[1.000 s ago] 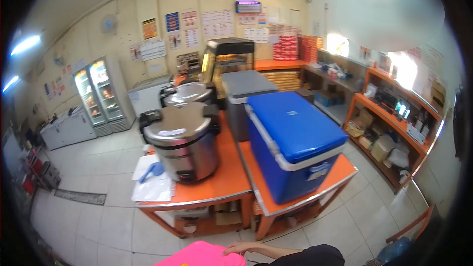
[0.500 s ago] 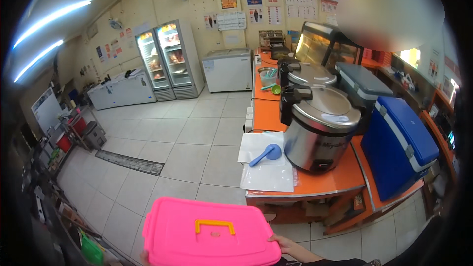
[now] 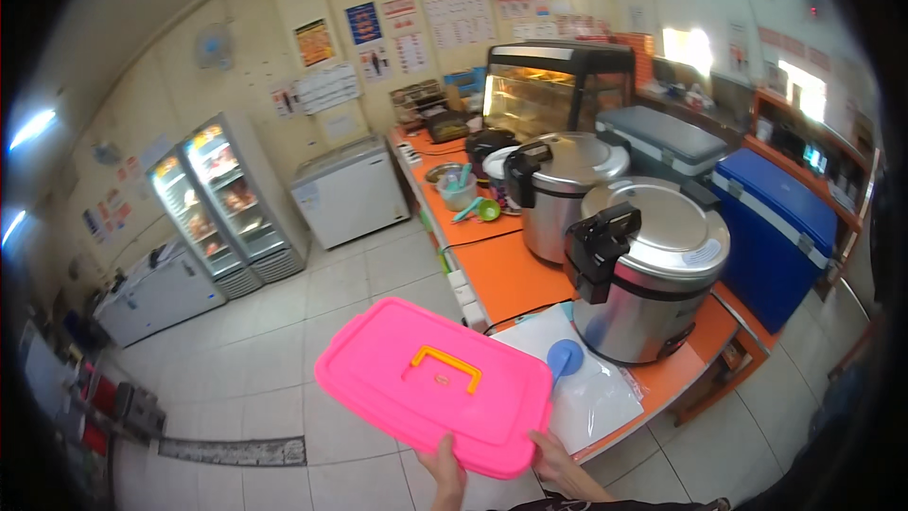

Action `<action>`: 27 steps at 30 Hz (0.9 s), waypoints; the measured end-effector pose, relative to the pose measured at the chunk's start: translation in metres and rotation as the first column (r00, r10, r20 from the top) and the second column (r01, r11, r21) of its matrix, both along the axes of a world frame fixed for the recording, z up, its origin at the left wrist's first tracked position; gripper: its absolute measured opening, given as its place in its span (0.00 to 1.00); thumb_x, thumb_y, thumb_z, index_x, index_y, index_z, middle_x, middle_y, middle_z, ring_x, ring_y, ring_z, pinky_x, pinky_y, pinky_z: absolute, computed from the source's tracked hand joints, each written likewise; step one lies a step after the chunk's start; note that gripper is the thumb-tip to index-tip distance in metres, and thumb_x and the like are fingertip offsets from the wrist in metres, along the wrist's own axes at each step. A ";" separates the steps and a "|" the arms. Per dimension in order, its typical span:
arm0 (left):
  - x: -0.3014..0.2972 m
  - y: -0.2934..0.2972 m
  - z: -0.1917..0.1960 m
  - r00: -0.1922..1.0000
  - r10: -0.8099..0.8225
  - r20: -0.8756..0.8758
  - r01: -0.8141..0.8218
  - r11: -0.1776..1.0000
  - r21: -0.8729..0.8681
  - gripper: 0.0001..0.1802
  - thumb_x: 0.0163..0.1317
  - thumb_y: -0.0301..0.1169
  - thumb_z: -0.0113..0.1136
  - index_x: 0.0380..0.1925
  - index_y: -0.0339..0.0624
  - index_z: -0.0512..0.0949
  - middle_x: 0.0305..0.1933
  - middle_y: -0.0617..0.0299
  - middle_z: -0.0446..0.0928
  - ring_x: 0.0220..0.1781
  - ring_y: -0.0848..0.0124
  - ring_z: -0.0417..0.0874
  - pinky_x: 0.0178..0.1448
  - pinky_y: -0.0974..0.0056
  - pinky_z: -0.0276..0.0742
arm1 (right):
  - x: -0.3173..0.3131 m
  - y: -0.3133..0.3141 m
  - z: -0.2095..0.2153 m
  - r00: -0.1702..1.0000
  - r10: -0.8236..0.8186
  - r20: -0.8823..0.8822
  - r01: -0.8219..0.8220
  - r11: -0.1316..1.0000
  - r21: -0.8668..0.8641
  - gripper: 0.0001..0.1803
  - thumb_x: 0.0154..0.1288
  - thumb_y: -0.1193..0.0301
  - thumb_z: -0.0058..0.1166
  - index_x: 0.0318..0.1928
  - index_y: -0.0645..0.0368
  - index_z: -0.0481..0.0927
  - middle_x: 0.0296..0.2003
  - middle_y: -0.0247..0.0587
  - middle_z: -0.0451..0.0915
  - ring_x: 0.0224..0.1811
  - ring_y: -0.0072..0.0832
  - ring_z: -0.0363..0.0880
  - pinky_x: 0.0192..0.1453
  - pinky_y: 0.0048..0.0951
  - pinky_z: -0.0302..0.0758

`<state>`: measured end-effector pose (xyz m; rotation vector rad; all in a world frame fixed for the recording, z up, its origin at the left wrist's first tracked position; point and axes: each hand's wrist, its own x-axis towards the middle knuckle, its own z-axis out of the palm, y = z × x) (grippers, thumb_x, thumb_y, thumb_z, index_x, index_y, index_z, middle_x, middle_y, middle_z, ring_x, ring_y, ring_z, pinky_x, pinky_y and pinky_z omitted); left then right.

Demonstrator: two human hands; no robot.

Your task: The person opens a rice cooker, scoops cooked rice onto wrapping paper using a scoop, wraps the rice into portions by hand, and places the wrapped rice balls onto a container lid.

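Note:
A pink plastic box lid or lidded box (image 3: 378,369) with a yellow folding handle (image 3: 445,366) is held up in front of me; its underside is hidden. My left hand (image 3: 445,468) grips the near long edge, thumb on top. My right hand (image 3: 556,462) is closed on the near right corner. The box's right end overlaps the view of the orange table (image 3: 501,270). Just beyond it, a blue rice paddle (image 3: 566,358) lies on white sheets (image 3: 605,407), partly hidden by the box.
Two large steel rice cookers (image 3: 653,255) stand on the table, with a glass food warmer (image 3: 534,90) farther back. Blue (image 3: 776,218) and grey (image 3: 662,137) cool boxes are at right. Far left are glass-door fridges (image 3: 227,199) and a chest freezer (image 3: 350,191). A floor grate (image 3: 232,451) crosses the tiles.
My view has swung to the right and nearer the table. The pink box has tilted and come up beside the table's edge. My left hand has shifted from its left end to the near edge.

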<state>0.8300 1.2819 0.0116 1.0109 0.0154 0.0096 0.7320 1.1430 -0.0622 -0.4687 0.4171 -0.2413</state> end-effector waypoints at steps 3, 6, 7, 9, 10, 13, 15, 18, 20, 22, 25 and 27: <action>0.132 -0.035 0.015 0.974 -0.211 -0.083 0.204 0.976 -0.081 0.33 0.48 0.16 0.49 0.58 0.36 0.58 0.54 0.53 0.68 0.54 0.61 0.72 0.54 0.58 0.74 | 0.034 -0.011 0.020 0.979 0.019 -0.204 -0.084 0.945 -0.315 0.20 0.64 0.68 0.50 0.54 0.59 0.64 0.42 0.44 0.78 0.40 0.30 0.79 0.41 0.29 0.77; 0.278 -0.099 -0.053 0.903 -0.394 -0.173 0.380 0.919 -0.109 0.32 0.47 0.16 0.51 0.57 0.35 0.59 0.51 0.53 0.69 0.51 0.60 0.74 0.53 0.58 0.75 | 0.045 -0.013 0.000 0.942 -0.104 -0.319 -0.062 0.881 -0.469 0.17 0.65 0.70 0.48 0.52 0.59 0.65 0.40 0.47 0.79 0.37 0.30 0.81 0.37 0.27 0.78; 0.309 -0.126 -0.068 0.882 -0.440 -0.171 0.425 0.897 -0.117 0.32 0.47 0.16 0.51 0.57 0.35 0.59 0.51 0.53 0.69 0.51 0.60 0.74 0.53 0.58 0.75 | 0.044 -0.017 -0.016 0.930 -0.156 -0.333 -0.027 0.873 -0.486 0.16 0.65 0.71 0.47 0.52 0.60 0.66 0.39 0.49 0.79 0.36 0.30 0.81 0.36 0.27 0.78; 0.369 -0.173 -0.088 0.826 -0.514 -0.232 0.499 0.858 -0.124 0.31 0.47 0.17 0.53 0.55 0.35 0.61 0.50 0.53 0.70 0.50 0.59 0.74 0.52 0.57 0.75 | 0.045 -0.018 -0.027 0.860 -0.314 -0.402 0.064 0.849 -0.525 0.15 0.63 0.73 0.47 0.51 0.60 0.66 0.36 0.49 0.80 0.33 0.30 0.81 0.32 0.25 0.77; 0.383 -0.208 -0.101 0.788 -0.568 -0.237 0.553 0.823 -0.132 0.31 0.47 0.17 0.53 0.55 0.35 0.61 0.50 0.53 0.70 0.50 0.59 0.74 0.52 0.57 0.75 | 0.033 -0.025 -0.082 0.801 -0.410 -0.437 0.148 0.842 -0.520 0.23 0.60 0.70 0.51 0.56 0.54 0.64 0.38 0.45 0.80 0.32 0.34 0.80 0.33 0.31 0.77; 0.428 -0.260 -0.150 0.781 -0.584 -0.219 0.584 0.809 -0.074 0.30 0.47 0.18 0.55 0.54 0.34 0.61 0.50 0.52 0.70 0.50 0.59 0.74 0.52 0.56 0.75 | 0.055 -0.020 -0.084 0.605 -0.632 -0.484 0.328 0.752 -0.572 0.25 0.59 0.70 0.53 0.57 0.55 0.64 0.36 0.45 0.80 0.31 0.35 0.80 0.32 0.30 0.77; 0.446 -0.281 -0.180 0.837 -0.520 -0.174 0.535 0.843 0.055 0.29 0.50 0.21 0.58 0.54 0.32 0.61 0.50 0.50 0.70 0.49 0.58 0.75 0.53 0.57 0.74 | 0.084 -0.020 -0.038 0.346 -0.802 -0.488 0.392 0.596 -0.701 0.19 0.55 0.74 0.51 0.49 0.61 0.70 0.28 0.44 0.79 0.27 0.28 0.79 0.28 0.23 0.76; 0.448 -0.295 -0.217 0.889 -0.458 0.018 0.408 0.807 0.428 0.32 0.53 0.30 0.61 0.54 0.30 0.58 0.52 0.48 0.69 0.53 0.56 0.71 0.51 0.54 0.73 | 0.113 -0.022 -0.028 0.165 -0.886 -0.433 -0.023 0.436 -0.900 0.13 0.52 0.76 0.52 0.41 0.61 0.75 0.28 0.43 0.79 0.26 0.25 0.79 0.27 0.23 0.75; 0.438 -0.300 -0.213 0.922 -0.259 -0.288 0.322 0.102 0.941 0.37 0.54 0.40 0.62 0.55 0.29 0.57 0.57 0.45 0.63 0.57 0.53 0.64 0.55 0.48 0.67 | 0.125 -0.027 -0.038 0.035 -0.925 -0.379 0.002 0.380 -0.925 0.08 0.51 0.74 0.55 0.35 0.60 0.78 0.28 0.41 0.80 0.23 0.24 0.78 0.26 0.24 0.73; 0.438 -0.299 -0.192 0.909 -0.134 -0.395 0.398 -0.001 0.917 0.41 0.52 0.46 0.62 0.57 0.29 0.56 0.62 0.42 0.56 0.59 0.49 0.59 0.59 0.44 0.58 | 0.132 -0.041 -0.021 0.035 -0.980 -0.194 -0.098 0.190 -0.977 0.08 0.50 0.76 0.54 0.34 0.59 0.78 0.28 0.40 0.80 0.25 0.23 0.78 0.27 0.23 0.73; 0.372 -0.300 -0.082 0.835 -0.475 0.277 -0.020 0.477 0.879 0.39 0.55 0.41 0.60 0.60 0.33 0.55 0.62 0.46 0.56 0.58 0.54 0.61 0.60 0.50 0.57 | 0.109 -0.058 0.043 -0.065 -0.993 -0.102 -0.039 0.105 -0.994 0.07 0.51 0.78 0.53 0.33 0.60 0.79 0.27 0.39 0.78 0.26 0.23 0.77 0.27 0.22 0.72; 0.321 -0.314 0.037 0.347 -0.784 0.515 0.273 0.610 0.744 0.34 0.56 0.38 0.58 0.60 0.37 0.60 0.57 0.51 0.64 0.54 0.56 0.65 0.58 0.56 0.60 | 0.084 -0.076 0.095 -0.174 -0.984 -0.036 -0.109 0.056 -0.992 0.06 0.51 0.79 0.54 0.32 0.61 0.79 0.25 0.39 0.77 0.25 0.24 0.75 0.26 0.21 0.70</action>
